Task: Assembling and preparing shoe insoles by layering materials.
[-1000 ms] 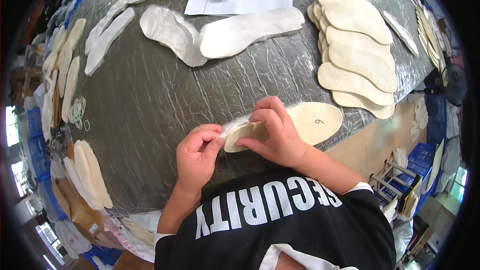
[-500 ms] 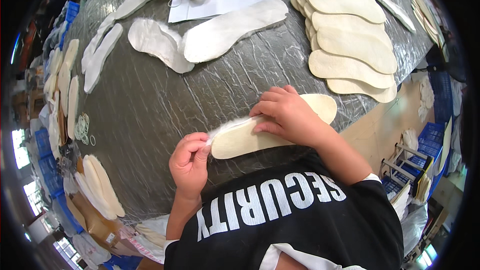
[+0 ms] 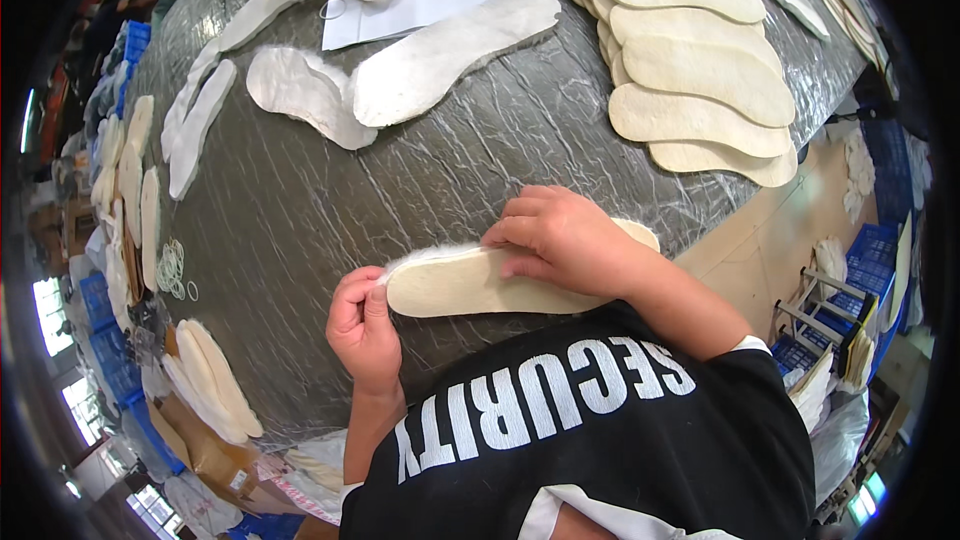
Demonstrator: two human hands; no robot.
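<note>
A cream insole [image 3: 455,286] lies near the front edge of the table, with white fleece [image 3: 425,256] fringing its far long side. My left hand [image 3: 364,328] is closed at the insole's left end, thumb and fingers pinching the fleecy edge. Across the insole's right half rests my right hand [image 3: 565,242], its fingers curled over the far edge and its thumb on the cream face. The insole's right tip shows past my wrist; its underside is hidden.
Overlapping cream insoles [image 3: 700,70] are stacked at the far right. White fleece insole pieces [image 3: 450,55] lie further back, beside folded white paper [image 3: 420,2]. Elastic bands [image 3: 171,266] sit at the left edge, with more insoles [image 3: 215,380] nearer me. A ladder-like metal frame [image 3: 825,305] stands at right.
Both hands and the insole appear further left and the insole lies more level. The whole view has also shifted slightly. Both hands keep hold of the insole.
</note>
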